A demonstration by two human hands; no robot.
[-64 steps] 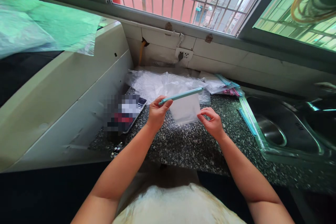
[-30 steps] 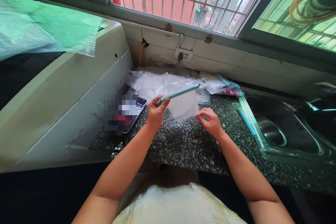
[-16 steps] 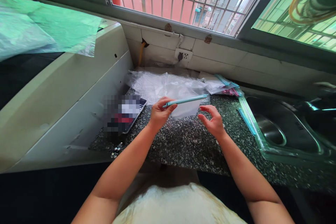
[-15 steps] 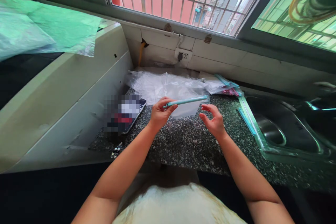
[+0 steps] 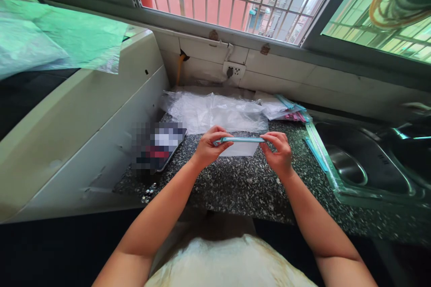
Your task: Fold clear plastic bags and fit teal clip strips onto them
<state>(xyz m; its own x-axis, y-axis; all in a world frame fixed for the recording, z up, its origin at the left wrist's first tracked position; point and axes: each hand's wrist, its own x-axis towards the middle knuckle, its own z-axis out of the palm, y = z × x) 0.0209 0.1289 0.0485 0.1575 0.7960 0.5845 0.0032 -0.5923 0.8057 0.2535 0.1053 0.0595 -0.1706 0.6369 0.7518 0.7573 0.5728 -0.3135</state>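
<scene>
Head view: one teal bar (image 5: 240, 140) spans two bare hands above the speckled counter (image 5: 235, 193); a pale translucent sheet (image 5: 237, 150) hangs just below it, upper edge hidden by the bar.
Left hand (image 5: 208, 149): grip closed, thumb against fingers, on the bar's left end.
Right hand (image 5: 279, 152): grip pinched down at the bar's right end, fingertips together, no visible gap.
Bar handling: probably light, stiff plastic, maybe slick; one hold near each end should keep it straight.
Sheet handling: looks thin, floppy, easy to crease; best controlled via the bar, or by a lower corner.
Behind the hands: rumpled clear plastic (image 5: 215, 110) lies near the wall; to its right, a bundle of teal and pink strips (image 5: 296, 115).
Sink side: loose teal strip (image 5: 316, 156) lies just beside the sink (image 5: 332, 179).
Left side: flat dark device (image 5: 171, 141), partly pixelated, contents unreadable.
Vs half a second ago: right-hand fingers were spread, clear of the bar; now they have its end. Bar sloped up to the right; now about level and lower in view. Left hand stays on its end.
</scene>
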